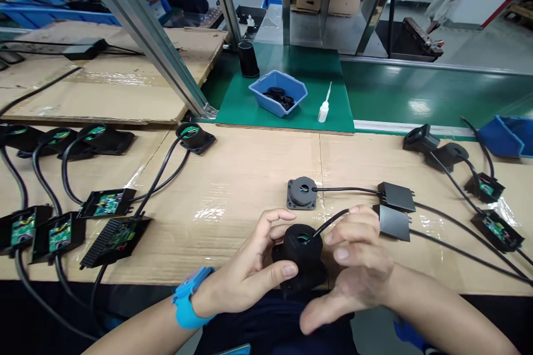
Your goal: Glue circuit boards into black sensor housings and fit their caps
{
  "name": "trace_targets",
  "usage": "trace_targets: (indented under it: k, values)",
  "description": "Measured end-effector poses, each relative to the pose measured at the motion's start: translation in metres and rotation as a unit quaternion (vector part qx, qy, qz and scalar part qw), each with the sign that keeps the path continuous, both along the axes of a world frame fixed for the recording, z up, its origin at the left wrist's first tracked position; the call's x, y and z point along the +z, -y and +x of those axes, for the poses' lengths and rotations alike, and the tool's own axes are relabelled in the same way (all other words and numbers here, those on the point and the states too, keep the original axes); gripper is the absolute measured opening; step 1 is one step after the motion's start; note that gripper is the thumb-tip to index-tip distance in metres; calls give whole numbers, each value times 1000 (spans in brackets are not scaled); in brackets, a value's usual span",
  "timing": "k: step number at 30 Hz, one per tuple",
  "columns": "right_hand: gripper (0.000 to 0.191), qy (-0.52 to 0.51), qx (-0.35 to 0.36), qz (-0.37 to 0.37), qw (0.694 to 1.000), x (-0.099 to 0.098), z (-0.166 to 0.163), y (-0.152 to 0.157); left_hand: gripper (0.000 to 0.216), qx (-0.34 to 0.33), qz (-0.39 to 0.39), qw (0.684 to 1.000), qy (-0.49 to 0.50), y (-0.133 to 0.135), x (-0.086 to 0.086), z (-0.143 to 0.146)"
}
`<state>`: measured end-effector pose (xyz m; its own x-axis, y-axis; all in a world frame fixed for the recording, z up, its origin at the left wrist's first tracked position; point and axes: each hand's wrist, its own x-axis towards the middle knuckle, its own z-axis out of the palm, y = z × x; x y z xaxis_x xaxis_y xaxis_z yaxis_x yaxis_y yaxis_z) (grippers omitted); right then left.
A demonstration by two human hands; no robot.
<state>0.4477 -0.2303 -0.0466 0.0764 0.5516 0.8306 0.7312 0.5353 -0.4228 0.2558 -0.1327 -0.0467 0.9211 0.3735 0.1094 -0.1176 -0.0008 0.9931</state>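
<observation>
My left hand [254,266] holds a black plastic housing [303,255] at the table's near edge, thumb in front and fingers behind. Through the housing's round top opening a bit of green shows, and a black cable [331,223] comes out of it. That cable runs behind the fingers of my right hand [360,266], which is beside the housing with its thumb spread away from the fingers. Whether those fingers touch the cable is hidden. Just beyond lies a similar housing [302,193], cabled to a flat black box [396,196]. A second black box [393,223] lies nearer my right hand.
Several cabled housings [106,140] and opened boxes with green circuit boards [109,203] line the left. More units [497,230] lie right. A blue bin [278,94] of black parts and a white bottle [323,111] stand on a green mat. A metal post [145,28] rises at left.
</observation>
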Motion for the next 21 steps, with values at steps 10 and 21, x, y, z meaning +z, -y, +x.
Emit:
trace_targets:
  k: [10,21]
  values:
    - [9,-31,-88,18,996,16,39,-7,55,-44,296,953,-47,-55,-5,5]
    - [10,57,-102,-323,939,7,78,-24,70,-10,355,933,-61,-96,-32,66]
